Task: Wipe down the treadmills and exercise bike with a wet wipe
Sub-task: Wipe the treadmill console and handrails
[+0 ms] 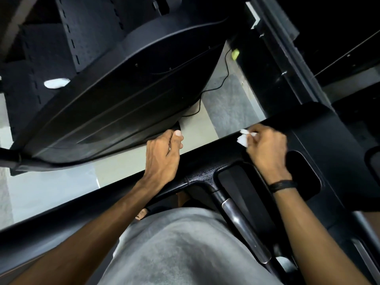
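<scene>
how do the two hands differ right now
The right hand pinches a white wipe against the black console; the left hand holds nothing. The right wrist wears a dark band; the left wrist is bare. Both reach forward over the console's edge.

We see the treadmill console (339,140) running across in front of the person, with the right hand (267,149) on its top and the wet wipe (244,137) under the fingers (254,134). The left hand (162,155) rests on the console's edge to the left. Beyond it lies the neighbouring machine's shroud (115,95), a cable (224,79) on the floor (226,108) beside it. A second wipe (56,83) lies far left, behind the shroud.
</scene>
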